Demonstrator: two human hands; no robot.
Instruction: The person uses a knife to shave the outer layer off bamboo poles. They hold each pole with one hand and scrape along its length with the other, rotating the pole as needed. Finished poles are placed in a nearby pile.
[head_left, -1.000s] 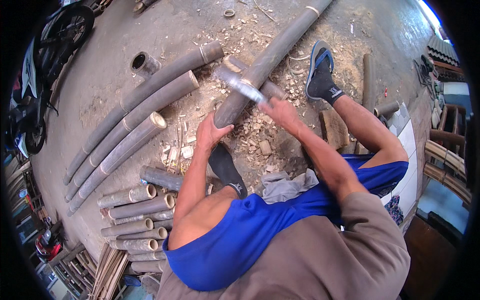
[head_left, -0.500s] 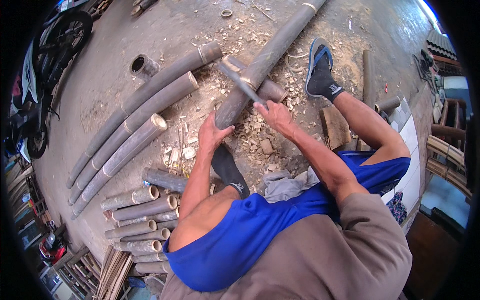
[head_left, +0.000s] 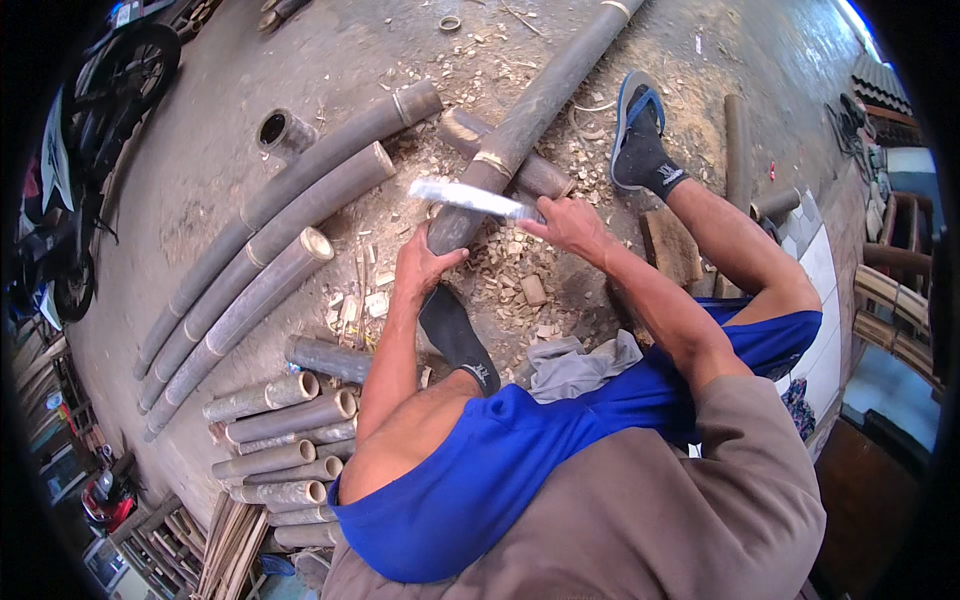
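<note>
Since a second ago the blade (head_left: pixel 468 197) has swung down from a raised slant to lie nearly level across the near end of the long bamboo pole (head_left: pixel 530 110); the right hand (head_left: pixel 570 222) has its fingers curled shut around the handle, though motion blur hides the exact grip; the left hand (head_left: pixel 422 268) clamps fingers and thumb around the pole's cut end, just below the blade; that pole runs up and away, resting across a shorter bamboo piece (head_left: pixel 520 168); wood chips (head_left: pixel 510 275) litter the concrete beneath; a socked foot (head_left: pixel 458 338) sits under the left hand, and a sandalled foot (head_left: pixel 640 130) lies beside the pole; long poles (head_left: pixel 270 235) and cut bamboo sections (head_left: pixel 275 435) lie well to the left.
</note>
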